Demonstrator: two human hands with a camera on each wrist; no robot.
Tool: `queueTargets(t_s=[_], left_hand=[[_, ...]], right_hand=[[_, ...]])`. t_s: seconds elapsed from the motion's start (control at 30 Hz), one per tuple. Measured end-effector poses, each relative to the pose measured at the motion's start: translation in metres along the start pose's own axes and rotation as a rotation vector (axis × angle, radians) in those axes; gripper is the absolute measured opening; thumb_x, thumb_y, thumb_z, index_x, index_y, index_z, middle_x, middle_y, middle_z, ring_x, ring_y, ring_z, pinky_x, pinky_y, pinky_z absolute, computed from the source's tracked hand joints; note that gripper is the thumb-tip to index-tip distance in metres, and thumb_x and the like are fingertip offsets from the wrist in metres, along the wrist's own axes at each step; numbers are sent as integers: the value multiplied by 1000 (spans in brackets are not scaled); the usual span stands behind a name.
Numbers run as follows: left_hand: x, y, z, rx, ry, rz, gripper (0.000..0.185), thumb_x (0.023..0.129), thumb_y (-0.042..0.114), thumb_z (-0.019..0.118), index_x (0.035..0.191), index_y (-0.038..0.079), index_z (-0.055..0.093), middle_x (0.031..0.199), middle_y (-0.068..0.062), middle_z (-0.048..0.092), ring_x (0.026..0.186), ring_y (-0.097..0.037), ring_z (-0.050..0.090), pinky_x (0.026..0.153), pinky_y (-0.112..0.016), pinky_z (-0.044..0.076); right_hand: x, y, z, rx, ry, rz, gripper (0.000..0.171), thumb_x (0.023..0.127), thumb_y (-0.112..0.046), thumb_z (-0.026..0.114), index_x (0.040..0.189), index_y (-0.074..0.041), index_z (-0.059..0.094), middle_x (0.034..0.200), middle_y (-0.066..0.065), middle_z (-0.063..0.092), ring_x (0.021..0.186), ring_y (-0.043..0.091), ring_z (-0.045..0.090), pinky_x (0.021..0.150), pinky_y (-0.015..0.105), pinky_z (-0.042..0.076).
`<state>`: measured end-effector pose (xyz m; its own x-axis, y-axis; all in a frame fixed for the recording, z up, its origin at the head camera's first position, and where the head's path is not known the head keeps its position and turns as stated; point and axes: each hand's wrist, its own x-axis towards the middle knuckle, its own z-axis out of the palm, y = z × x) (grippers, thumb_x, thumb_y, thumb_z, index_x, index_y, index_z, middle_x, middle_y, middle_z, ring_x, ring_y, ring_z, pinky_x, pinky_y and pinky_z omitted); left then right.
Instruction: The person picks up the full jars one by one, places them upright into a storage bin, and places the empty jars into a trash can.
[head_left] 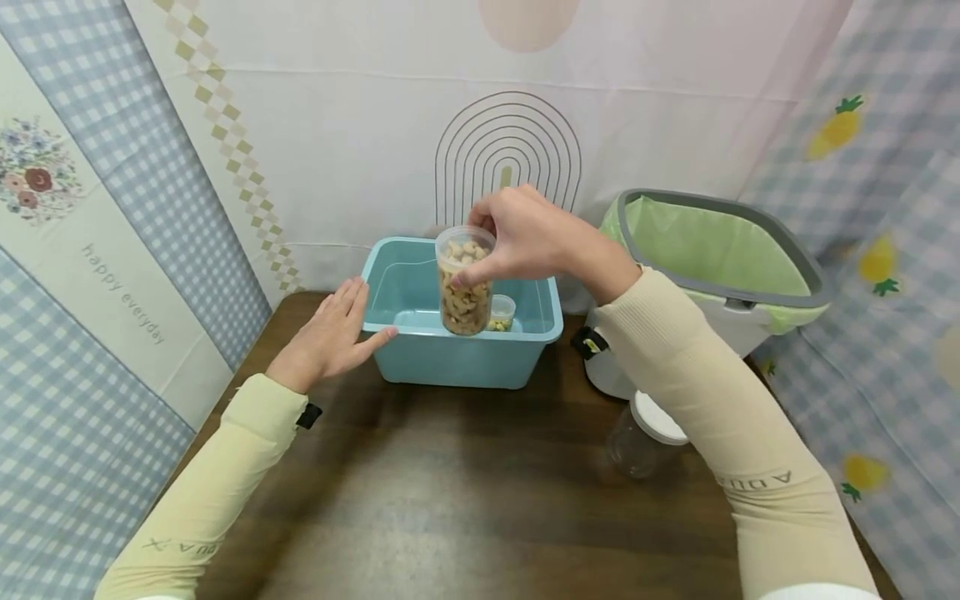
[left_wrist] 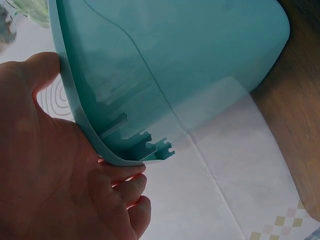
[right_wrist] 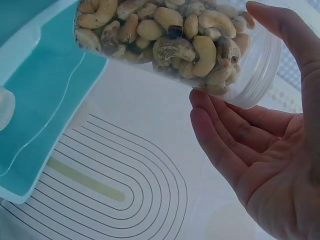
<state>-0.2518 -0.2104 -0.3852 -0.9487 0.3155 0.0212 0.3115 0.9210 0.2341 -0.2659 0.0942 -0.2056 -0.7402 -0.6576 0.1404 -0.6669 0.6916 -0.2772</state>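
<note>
The right hand (head_left: 525, 237) is pinching the rim of a clear plastic jar of cashews (head_left: 465, 283) over the teal plastic tub (head_left: 420, 358), while the flat, open left hand (head_left: 330, 337) is steadying its side.

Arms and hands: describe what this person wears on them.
Both hands are bare: left hand, right hand. Each arm wears a snug sleeve, pale yellow-green on the left, cream on the right, with faint grey lettering near the upper end. A black strap tab sits at each wrist.
</note>
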Motion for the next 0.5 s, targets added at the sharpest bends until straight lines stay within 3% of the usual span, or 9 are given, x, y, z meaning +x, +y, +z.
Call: queueTargets(t_s=[0.2,0.5], left_hand=[[-2,-3,-1,-5,13,-7,99,109,62,39,165,-11,4,176,-30,3,165,-46,3,134,-61,9],[2,-1,3,-19,18,3,98,109,61,41,165,-11,6,175,-30,4,165,-47,3,134,-61,9]], right_hand=[[22,2,5,30,1,20,52,79,-50,90,104,-9,70,91,4,68,81,18,57,66,30,46],[40,23,32,76,11,64,46,80,-46,89,95,-9,67,86,4,62,79,18,53,65,29,43]])
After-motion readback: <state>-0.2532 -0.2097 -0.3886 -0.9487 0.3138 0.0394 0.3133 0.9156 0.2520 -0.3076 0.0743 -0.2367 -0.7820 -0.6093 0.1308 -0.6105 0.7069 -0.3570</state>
